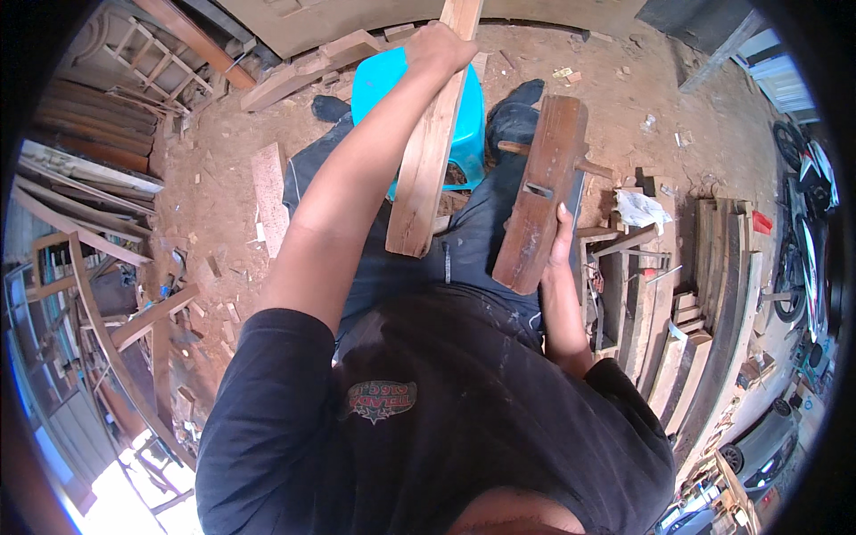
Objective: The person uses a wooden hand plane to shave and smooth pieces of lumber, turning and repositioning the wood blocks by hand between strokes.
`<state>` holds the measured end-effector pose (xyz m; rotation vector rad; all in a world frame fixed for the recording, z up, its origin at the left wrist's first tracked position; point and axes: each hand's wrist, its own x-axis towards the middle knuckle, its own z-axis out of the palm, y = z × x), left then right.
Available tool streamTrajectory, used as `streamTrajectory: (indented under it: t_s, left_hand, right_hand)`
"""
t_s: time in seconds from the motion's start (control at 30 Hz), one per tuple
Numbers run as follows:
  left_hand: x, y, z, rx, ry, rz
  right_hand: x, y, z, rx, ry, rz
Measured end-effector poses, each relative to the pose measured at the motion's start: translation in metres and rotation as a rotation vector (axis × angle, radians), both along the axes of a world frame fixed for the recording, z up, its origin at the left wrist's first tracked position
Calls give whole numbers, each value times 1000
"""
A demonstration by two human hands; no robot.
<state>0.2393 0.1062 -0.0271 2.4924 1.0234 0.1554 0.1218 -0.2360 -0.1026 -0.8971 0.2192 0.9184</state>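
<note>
A long, pale wooden plank (426, 183) slants from the top of the view down toward my lap, passing over a turquoise plastic stool (378, 82). My left hand (439, 49) is closed around the plank's far part, its arm stretched forward. My right hand (559, 242) grips a brown wooden hand plane (546, 165) by its side, the thumb lying along the edge. The plane is tilted above my right leg, showing a slotted flat face, and a crossbar handle juts out on both sides. Plane and plank are apart. Most of my right hand's fingers are hidden behind the plane.
Wood scraps and shavings litter the dirt floor (218, 192). Stacked timber (713, 259) lies to my right, with a crumpled white bag (640, 209) near it. Wooden frames (98, 312) and boards lean at the left. A motorcycle (807, 192) stands at the far right.
</note>
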Motion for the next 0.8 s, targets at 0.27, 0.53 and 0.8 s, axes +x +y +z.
streamTrajectory:
  t_s: [0.27, 0.53, 0.8]
  left_hand:
    - [-25, -17, -5, -57, -29, 8]
    - [-162, -48, 24, -467, -158, -114]
    - [-255, -109, -16, -556, -366, -146]
  right_hand:
    - [-1, -3, 2, -23, -2, -36]
    - [-2, -8, -10, -65, -48, -42]
    - [-6, -7, 9, -146, -129, 59]
